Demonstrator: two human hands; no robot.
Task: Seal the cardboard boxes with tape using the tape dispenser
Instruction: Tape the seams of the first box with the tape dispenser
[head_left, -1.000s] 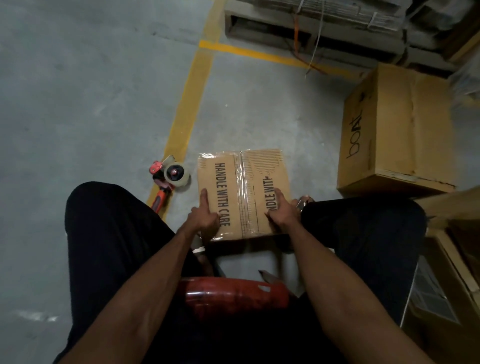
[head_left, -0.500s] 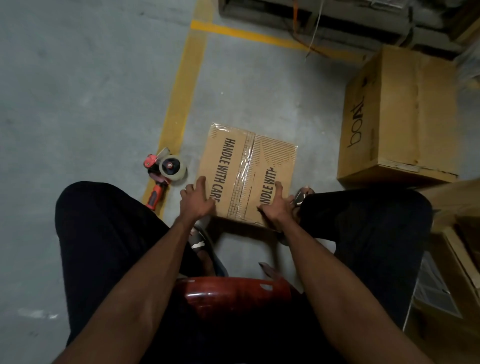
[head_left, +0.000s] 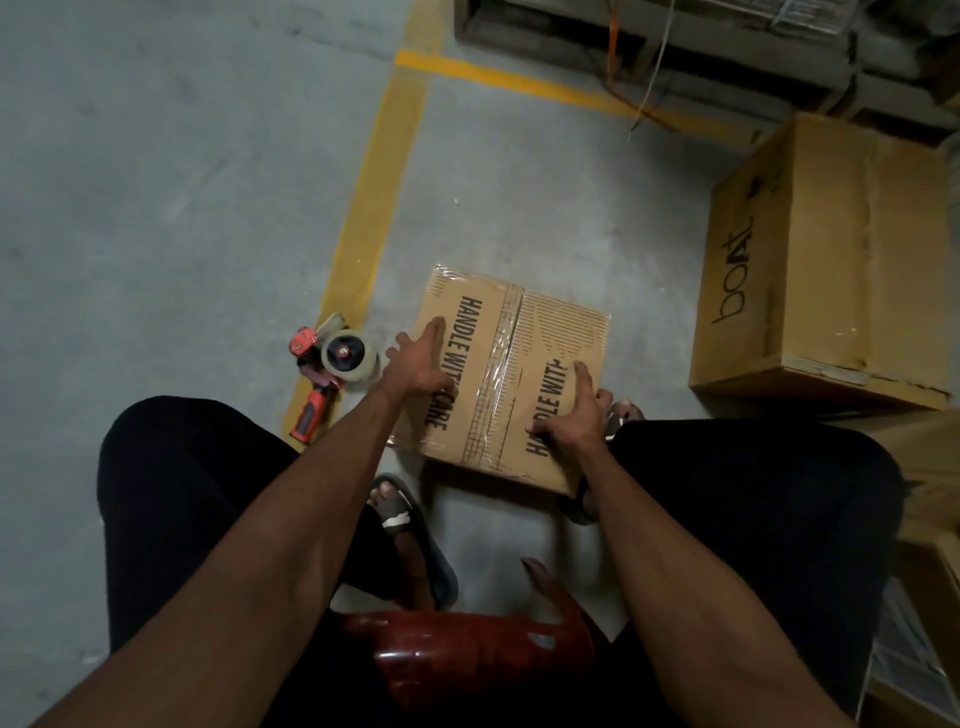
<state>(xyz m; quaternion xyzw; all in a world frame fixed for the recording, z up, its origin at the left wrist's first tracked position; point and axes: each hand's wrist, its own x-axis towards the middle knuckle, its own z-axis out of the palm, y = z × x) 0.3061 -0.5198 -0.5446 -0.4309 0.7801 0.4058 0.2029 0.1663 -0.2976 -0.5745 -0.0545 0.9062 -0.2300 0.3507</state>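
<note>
- Small cardboard box (head_left: 511, 376), centre seam taped, lies on the concrete floor (head_left: 182, 208) between the person's knees.
- Left hand (head_left: 418, 364): fingers straight, flat on the box top.
- Right hand (head_left: 574, 415): fingers spread, pressing the near right part.
- Tape dispenser (head_left: 332, 374): on the floor, just left of the box, untouched.

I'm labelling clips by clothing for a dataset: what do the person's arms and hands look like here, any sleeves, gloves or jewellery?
Both forearms are bare up to the frame edge, with no sleeves in view. The left hand and right hand wear no gloves, and no rings, watch or wristband can be seen. Below the arms, the person wears dark trousers and dark slide sandals with a pale mark on the strap.
</note>
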